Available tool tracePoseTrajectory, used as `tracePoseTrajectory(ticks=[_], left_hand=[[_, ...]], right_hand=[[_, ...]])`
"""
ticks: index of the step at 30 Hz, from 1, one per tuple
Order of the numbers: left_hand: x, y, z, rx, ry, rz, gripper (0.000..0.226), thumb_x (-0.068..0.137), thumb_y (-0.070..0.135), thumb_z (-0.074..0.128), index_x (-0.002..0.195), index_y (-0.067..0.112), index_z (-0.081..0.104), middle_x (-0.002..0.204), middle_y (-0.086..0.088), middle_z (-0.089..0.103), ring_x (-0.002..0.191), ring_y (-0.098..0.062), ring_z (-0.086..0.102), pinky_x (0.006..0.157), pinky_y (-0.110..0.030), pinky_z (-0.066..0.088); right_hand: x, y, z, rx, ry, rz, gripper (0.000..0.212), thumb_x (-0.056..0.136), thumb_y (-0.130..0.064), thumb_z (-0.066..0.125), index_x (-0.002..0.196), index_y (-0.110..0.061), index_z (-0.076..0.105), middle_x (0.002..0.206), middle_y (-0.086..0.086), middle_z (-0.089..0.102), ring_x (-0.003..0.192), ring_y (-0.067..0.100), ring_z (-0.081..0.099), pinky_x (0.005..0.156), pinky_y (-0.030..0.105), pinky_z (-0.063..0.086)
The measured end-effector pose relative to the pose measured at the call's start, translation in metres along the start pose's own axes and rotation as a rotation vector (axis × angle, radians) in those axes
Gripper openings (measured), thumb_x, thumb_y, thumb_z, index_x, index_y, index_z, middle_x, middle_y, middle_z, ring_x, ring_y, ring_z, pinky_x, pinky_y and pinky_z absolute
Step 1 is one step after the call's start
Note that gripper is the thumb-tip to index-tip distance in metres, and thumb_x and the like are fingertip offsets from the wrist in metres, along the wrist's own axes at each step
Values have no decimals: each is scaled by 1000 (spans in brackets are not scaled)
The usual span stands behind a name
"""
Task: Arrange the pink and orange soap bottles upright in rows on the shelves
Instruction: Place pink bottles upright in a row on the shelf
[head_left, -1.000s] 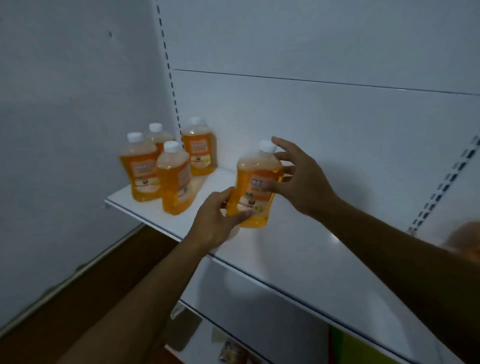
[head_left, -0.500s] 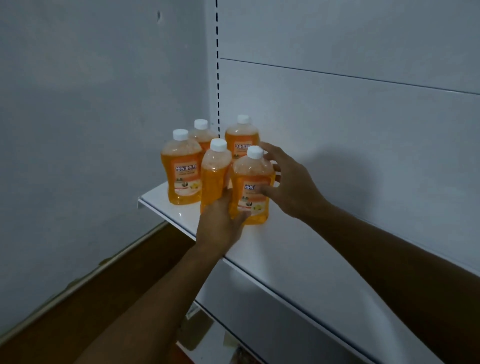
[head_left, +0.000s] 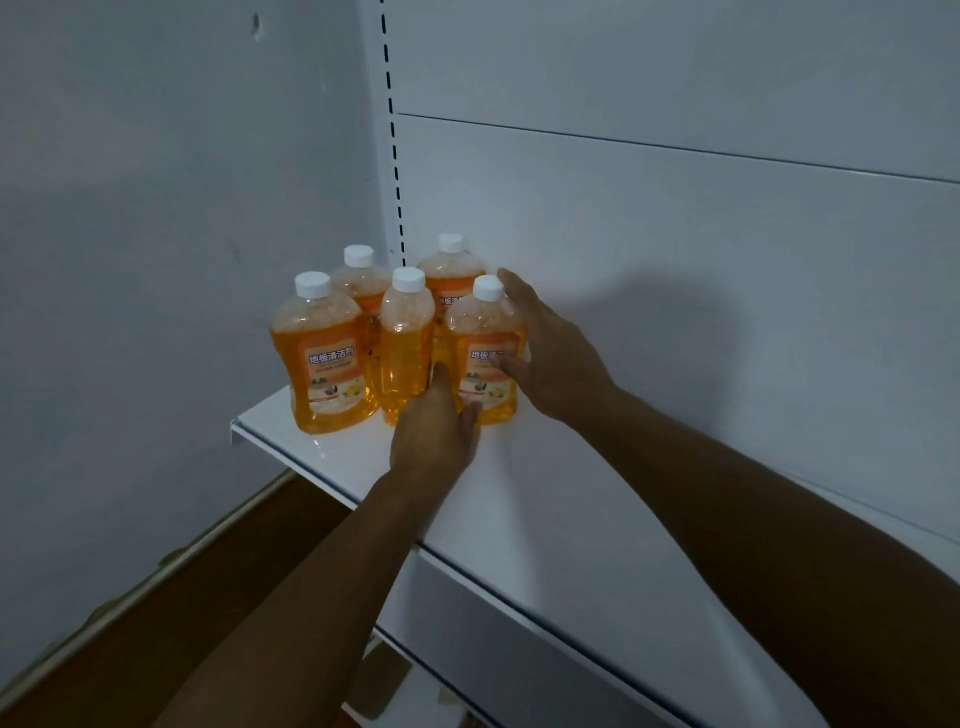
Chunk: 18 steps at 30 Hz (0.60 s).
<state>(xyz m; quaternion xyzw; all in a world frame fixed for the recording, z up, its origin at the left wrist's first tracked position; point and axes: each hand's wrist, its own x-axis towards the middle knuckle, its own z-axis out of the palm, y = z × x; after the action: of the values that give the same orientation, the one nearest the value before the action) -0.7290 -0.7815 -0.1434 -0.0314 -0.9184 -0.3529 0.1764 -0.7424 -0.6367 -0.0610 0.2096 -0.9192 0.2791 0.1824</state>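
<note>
Several orange soap bottles with white caps stand upright in a cluster at the left end of a white shelf (head_left: 545, 499). The front right bottle (head_left: 480, 332) stands on the shelf against its neighbours. My left hand (head_left: 436, 431) grips its base from the front. My right hand (head_left: 550, 358) wraps its right side, thumb on the label. A label-forward bottle (head_left: 322, 353) stands front left, a side-on one (head_left: 407, 338) in the middle, and two more (head_left: 358, 275) (head_left: 451, 270) behind. No pink bottle is in view.
A grey wall (head_left: 156, 260) closes off the shelf's left end. A slotted upright post (head_left: 395, 156) and white back panel (head_left: 675, 260) stand behind. The shelf runs on bare to the right. A lower shelf (head_left: 519, 649) and brown floor (head_left: 156, 623) lie below.
Both hands moved the held orange bottle left along the shelf and stood it against the cluster. The other bottles have not moved.
</note>
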Motion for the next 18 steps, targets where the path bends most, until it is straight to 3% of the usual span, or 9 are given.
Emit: tracePoseTrajectory(ticks=[3,5,9,12,15,18], left_hand=[[-10,-6,-2,65,-48,15,26,93,32,55,111,12,54,94,-7,66,84,-25,66,73,-38,57],[-25,-4,-5,75,-27,12,27,93,35,54,105,12,55,88,-3,64,78,-22,63,68,-35,53],[-58,21,-7,84,60,58,32,91,38,59,109,13,57,101,-4,63,86,-19,61,71,-27,48],[-80,56,2,134,-64,172,33,90,46,58,110,20,61,105,2,67,93,-15,61,79,-28,50],[-100,103,18,193,-195,332,52,88,59,50,128,26,59,132,5,60,119,-16,56,104,-35,41],[-126,158,41,217,-290,462,70,82,69,36,136,27,52,142,4,52,130,-17,49,111,-39,34]], right_hand=[[-14,4,-6,11,-23,24,87,88,-29,68,154,-20,11,157,5,26,140,27,34,108,47,36],[-29,10,-13,-13,-30,60,87,89,-37,66,154,-20,11,159,4,23,143,26,28,111,47,33],[-65,29,-35,-103,-61,146,78,92,-43,59,153,-21,16,159,1,23,143,24,28,113,44,33],[-98,37,-61,-146,-73,202,74,94,-49,52,153,-21,18,159,1,23,144,23,26,113,47,32],[-138,42,-100,-235,-92,252,72,94,-56,45,152,-21,21,159,1,23,146,22,21,116,46,27],[-190,51,-154,-392,-81,295,72,95,-62,34,152,-21,21,159,4,22,147,23,16,118,44,20]])
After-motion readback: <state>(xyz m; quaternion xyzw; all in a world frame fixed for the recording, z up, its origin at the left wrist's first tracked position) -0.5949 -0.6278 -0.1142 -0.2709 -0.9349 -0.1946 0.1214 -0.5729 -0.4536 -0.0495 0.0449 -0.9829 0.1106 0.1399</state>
